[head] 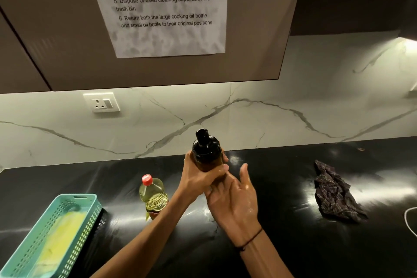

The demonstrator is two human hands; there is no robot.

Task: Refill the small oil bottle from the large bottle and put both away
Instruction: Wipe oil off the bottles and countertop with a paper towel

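Gripping the small oil bottle (pixel 206 156) around its dark amber body, your left hand (pixel 198 177) holds it upright above the black tabletop (pixel 282 187), fingers curled round the far side and thumb pressed across the near side. The bottle's black pump cap is on, showing against the marble backsplash (pixel 248 115). Your right hand (pixel 234 198) sits just below and beside the bottle, palm turned up and glistening, its fingers mostly straight and relaxed with their tips near the bottle's base; you cannot tell whether they touch it. A dark thread band circles your right wrist. To the left of your hands, the large bottle (pixel 153 196) of yellow oil stands upright on the tabletop with its red cap on. Nearer and farther left lies a teal perforated basket (pixel 90 207) with a yellow cloth inside. Well apart on the right, a crumpled dark checked cloth (pixel 334 194) rests on the tabletop. A printed instruction sheet (pixel 162 7) hangs on the cabinet above, and a wall socket (pixel 101 102) sits on the backsplash at far left.
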